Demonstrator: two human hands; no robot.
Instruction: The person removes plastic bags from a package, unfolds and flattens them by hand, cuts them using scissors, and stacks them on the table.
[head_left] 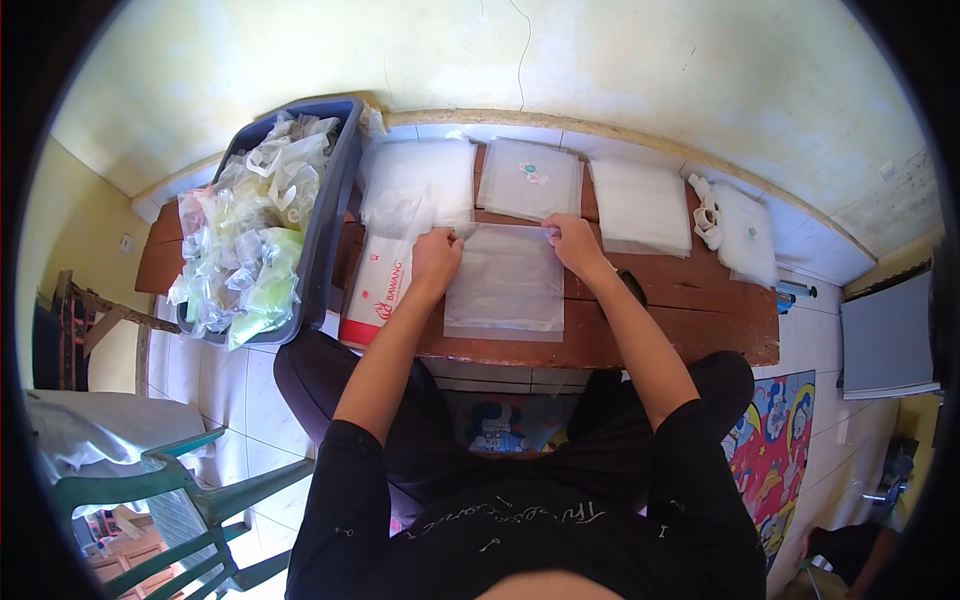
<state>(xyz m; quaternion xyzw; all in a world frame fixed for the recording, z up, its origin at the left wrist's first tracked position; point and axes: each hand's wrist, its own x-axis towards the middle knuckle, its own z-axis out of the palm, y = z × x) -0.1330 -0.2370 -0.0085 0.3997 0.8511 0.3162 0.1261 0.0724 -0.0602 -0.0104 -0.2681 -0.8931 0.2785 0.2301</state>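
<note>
A clear plastic bag sheet (505, 290) lies flat on the brown wooden table (690, 325) in front of me. My left hand (437, 262) is closed at its upper left corner, fingers pressed together on the edge. At the upper right corner, my right hand (577, 243) pinches the plastic. Just beyond it is a stack of clear bags (530, 178) with a small coloured print. A white and red "BAWANG" package (378, 290) is under my left forearm, partly covered by plastic.
A dark bin (345, 170) full of crumpled plastic stands at the left. More bag stacks (640, 205) lie toward the wall, with a white bundle (706, 212) at the right. A green chair (200, 500) is at lower left, a colourful mat (780, 440) at right.
</note>
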